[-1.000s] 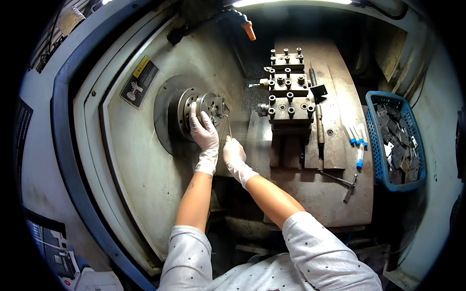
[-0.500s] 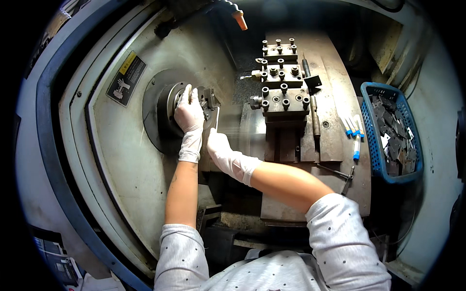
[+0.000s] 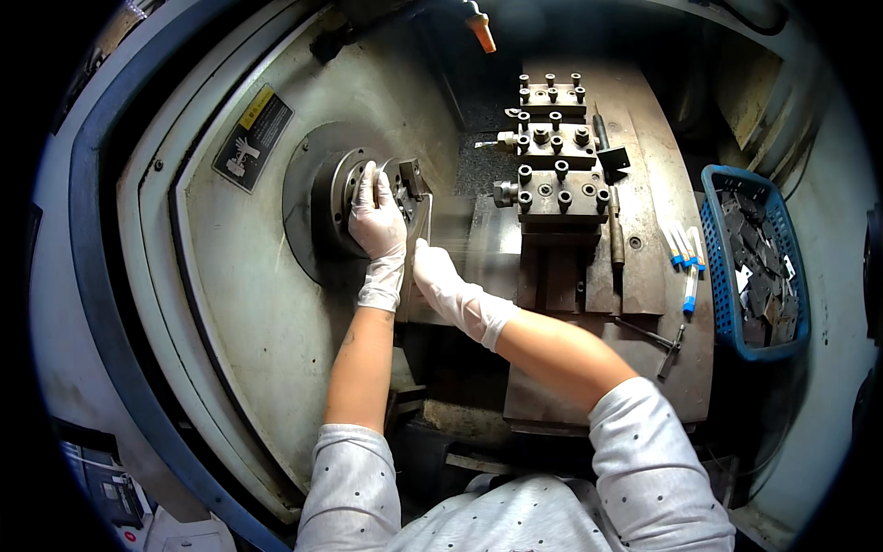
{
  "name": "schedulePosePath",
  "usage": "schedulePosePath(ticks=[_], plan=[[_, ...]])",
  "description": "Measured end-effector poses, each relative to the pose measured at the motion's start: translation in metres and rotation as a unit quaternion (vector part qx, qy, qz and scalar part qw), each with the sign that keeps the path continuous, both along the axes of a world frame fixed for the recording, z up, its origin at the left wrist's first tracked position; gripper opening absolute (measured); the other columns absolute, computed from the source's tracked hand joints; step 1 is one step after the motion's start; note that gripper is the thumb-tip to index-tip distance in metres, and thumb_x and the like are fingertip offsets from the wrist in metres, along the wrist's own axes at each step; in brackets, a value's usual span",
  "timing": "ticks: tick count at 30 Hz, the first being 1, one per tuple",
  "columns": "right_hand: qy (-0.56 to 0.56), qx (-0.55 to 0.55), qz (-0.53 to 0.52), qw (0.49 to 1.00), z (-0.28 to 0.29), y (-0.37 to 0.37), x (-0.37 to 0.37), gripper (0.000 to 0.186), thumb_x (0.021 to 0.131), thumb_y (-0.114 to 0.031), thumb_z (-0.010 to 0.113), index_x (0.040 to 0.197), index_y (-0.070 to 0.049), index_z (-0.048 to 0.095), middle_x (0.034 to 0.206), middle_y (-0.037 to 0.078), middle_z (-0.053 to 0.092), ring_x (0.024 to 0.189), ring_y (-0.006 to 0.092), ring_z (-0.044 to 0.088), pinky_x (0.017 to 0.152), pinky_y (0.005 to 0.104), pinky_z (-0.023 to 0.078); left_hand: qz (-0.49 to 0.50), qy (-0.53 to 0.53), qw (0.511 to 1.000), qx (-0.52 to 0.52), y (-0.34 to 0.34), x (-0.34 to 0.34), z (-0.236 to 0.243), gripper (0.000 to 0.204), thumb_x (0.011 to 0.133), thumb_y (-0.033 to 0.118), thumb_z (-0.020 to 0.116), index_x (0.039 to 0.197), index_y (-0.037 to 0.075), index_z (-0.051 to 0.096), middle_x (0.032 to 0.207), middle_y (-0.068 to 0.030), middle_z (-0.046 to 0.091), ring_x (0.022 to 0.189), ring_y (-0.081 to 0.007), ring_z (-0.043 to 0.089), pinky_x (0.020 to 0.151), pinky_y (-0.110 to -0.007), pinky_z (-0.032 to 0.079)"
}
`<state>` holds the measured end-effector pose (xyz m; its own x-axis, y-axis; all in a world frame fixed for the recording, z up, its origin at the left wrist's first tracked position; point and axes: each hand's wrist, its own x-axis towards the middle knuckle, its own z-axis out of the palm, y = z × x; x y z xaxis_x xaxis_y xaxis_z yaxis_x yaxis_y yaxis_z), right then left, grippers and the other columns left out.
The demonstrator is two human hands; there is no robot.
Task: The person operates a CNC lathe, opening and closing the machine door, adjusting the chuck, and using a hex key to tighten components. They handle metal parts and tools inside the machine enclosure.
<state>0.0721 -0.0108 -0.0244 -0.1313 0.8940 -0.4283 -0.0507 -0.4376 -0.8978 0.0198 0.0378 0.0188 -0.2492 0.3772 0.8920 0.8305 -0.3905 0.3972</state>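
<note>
Chuck (image 3: 345, 198) sits on the lathe's headstock face, left of centre, round w/ stepped jaws sticking out toward the tool side. Left hand (image 3: 375, 219), white glove, lies flat over the chuck front, fingers spread & pressed on it, not wrapped round anything I can make out. Right hand (image 3: 434, 271), also gloved, is just below-right of the left, touching or nearly touching its wrist; fingers curl toward a thin grey bar (image 3: 418, 230) standing upright beside the chuck jaws, but grip is blurred, can't tell if it's closed on it.

Room: narrow gap btwn chuck and tool block (image 3: 550, 156), which stands to the right w/ rows of dark bolts on top. Both forearms cross that gap from the lower edge. Above the block an orange-tipped nozzle (image 3: 478, 32) hangs down, well apart from the hands. Right of the block, along the carriage edge, lie white pens w/ blue caps (image 3: 682, 253) and a small hammer (image 3: 658, 340) near the lower corner. Blue plastic basket (image 3: 727, 304) of dark metal pieces sits at the far right, just beside the pens. Yellow-black warning label (image 3: 253, 138) upper left of the chuck on the curved grey panel. Blue enclosure rim (image 3: 101, 304) bounds the left side.
</note>
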Motion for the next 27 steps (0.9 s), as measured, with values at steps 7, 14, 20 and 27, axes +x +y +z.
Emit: schedulePosePath(ticks=[7,14,20,27], plan=[[-0.043,0.139,-0.037,0.989,-0.026,0.009,-0.003,0.042,0.078,-0.032,0.030,0.070,0.004,0.048,0.059,0.016,0.050,0.051,0.0284,0.047,0.050,0.0331,0.038,0.006,0.067,0.996,-0.055,0.003,0.004,0.012,0.016,0.072,0.013,0.048,0.083,0.004,0.056,0.075,-0.0144,0.055,0.067,-0.0257,0.054,0.057,-0.030,0.043],[0.404,-0.196,0.034,0.893,0.036,-0.015,0.005,0.022,0.075,-0.021,0.028,0.057,-0.011,0.036,0.044,0.001,0.034,0.036,0.0144,0.032,0.032,0.0280,0.025,-0.003,0.149,0.892,-0.427,0.042,-0.013,0.045,0.019,0.068,0.024,0.049,0.074,0.009,0.059,0.074,-0.0134,0.055,0.072,-0.0275,0.053,0.065,-0.033,0.041],[-0.166,0.136,-0.075,0.974,-0.027,-0.026,-0.007,0.034,0.079,-0.027,0.030,0.077,0.003,0.048,0.076,0.022,0.051,0.076,0.0361,0.047,0.067,0.0390,0.037,0.025,0.186,0.877,-0.443,0.053,-0.009,0.051,0.019,0.065,0.026,0.051,0.072,0.011,0.060,0.076,-0.0119,0.055,0.074,-0.0263,0.053,0.068,-0.031,0.041],[0.153,-0.159,0.024,0.975,0.036,-0.035,0.006,0.026,0.077,-0.028,0.031,0.063,-0.008,0.041,0.052,0.003,0.038,0.040,0.0155,0.033,0.038,0.0277,0.028,-0.099,0.126,0.972,-0.173,0.029,-0.005,0.043,0.025,0.071,0.014,0.047,0.091,0.000,0.050,0.089,-0.0154,0.052,0.082,-0.0263,0.050,0.072,-0.030,0.039]])
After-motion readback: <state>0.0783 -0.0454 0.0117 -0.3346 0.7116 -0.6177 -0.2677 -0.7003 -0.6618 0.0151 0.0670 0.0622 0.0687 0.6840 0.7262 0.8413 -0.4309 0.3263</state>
